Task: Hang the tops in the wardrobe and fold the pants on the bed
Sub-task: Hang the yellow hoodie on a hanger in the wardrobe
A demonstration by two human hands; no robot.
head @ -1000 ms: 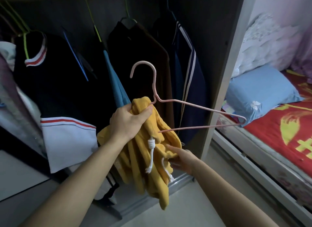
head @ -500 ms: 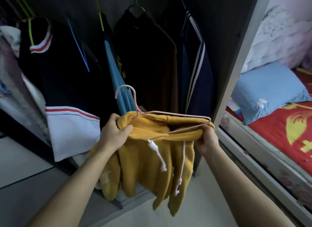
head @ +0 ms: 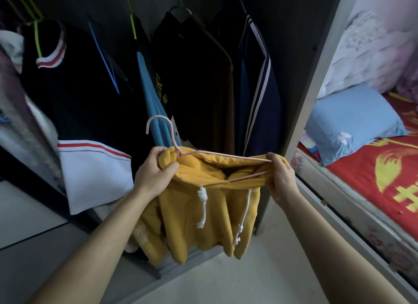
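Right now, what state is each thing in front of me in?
yellow hoodie, held up, partly on the hanger, not yet hung.
pink hanger, partly inside the hoodie, hook sticking out.
left hand, grips hoodie below the hook.
right hand, grips hoodie over the hanger's end.
wardrobe, open, dark tops hanging inside.

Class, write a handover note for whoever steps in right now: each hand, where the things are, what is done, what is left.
Left hand grips the hoodie by the neck of the hanger.
Right hand grips the hoodie's other side over the hanger's end.
The hanger lies partly inside the hoodie's opening, hook out, in front of the wardrobe.
Done: other tops hang inside.
Left: settle the hoodie on the hanger and hang it; fold pants on the bed, none in view.
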